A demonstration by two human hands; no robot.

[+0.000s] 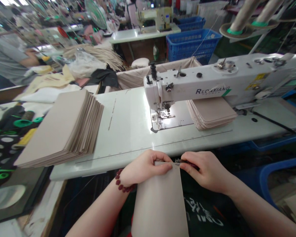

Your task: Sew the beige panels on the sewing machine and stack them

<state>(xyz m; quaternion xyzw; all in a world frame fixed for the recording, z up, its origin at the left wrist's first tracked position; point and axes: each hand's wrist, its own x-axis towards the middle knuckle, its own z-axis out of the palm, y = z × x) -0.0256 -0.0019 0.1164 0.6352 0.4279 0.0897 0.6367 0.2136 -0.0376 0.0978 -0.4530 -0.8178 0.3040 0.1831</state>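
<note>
You have a long, flat, beige panel (160, 204) over your lap, just in front of the table edge. It looks smooth and thin, with straight sides and a neat corner. Its long way runs from your lap out toward the table, and its short far end points at the sewing machine. Your left hand (148, 169) pinches that far end, with the thumb flat on top and the fingers curled behind the edge. Most of the panel hangs on your side of this grip. Your right hand (206, 171) is closed around a small dark tool with a metal tip (190, 163), and the tip is at the panel's far right corner. I cannot tell if the tip touches it. Round, dark red beads make a bracelet (120, 184) on your left wrist. Under the panel is dark green cloth with white writing (202, 212).

Past your hands is a shiny, pale green table (128, 121) with a ruler line along its near side. A tall, leaning stack of beige panels (56, 125) sits on the left. A white metal sewing machine (187, 84) stands on the right, its lamp lit, with a lower stack of beige pieces (212, 113) under its arm. Farther back is a blue plastic basket with holes (192, 42). At far left, a person in a grey top (8, 59) reaches over some cloth.
</note>
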